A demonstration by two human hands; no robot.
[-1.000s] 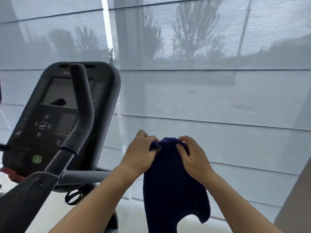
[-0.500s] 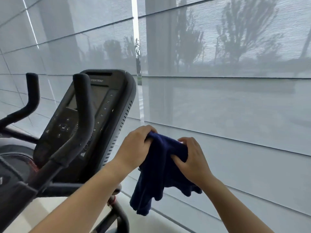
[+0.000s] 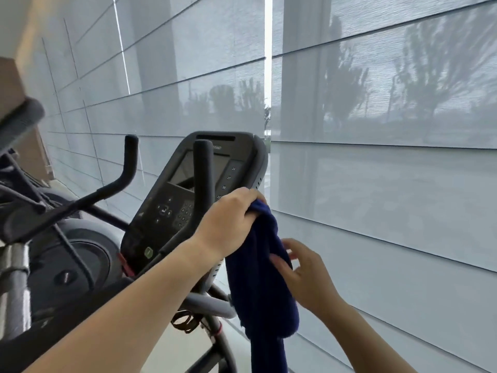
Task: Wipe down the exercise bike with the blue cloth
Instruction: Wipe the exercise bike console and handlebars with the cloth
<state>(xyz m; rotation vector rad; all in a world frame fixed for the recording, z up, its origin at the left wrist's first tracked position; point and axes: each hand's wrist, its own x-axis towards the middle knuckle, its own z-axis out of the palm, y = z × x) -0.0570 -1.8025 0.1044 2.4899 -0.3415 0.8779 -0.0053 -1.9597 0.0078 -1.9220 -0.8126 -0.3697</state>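
The dark blue cloth (image 3: 259, 275) hangs long and loose from my left hand (image 3: 231, 224), which grips its top end beside the right edge of the exercise bike's console (image 3: 193, 189). My right hand (image 3: 301, 273) is lower, to the right of the cloth, fingers spread and relaxed, its fingertips touching the fabric's side. The black console has a screen, a keypad and a green button. Two upright black handlebars (image 3: 202, 173) rise in front of it; the near one partly hides the screen.
A second machine's grey padded bar (image 3: 21, 122) and metal post (image 3: 16, 286) fill the left edge, with a flywheel housing (image 3: 80, 254) behind. Translucent roller blinds (image 3: 376, 130) cover the windows close behind and to the right of the bike.
My left hand has lifted the cloth's top end toward the console's right edge. My right hand let go of the cloth, dropped lower, and opened. The view has swung left.
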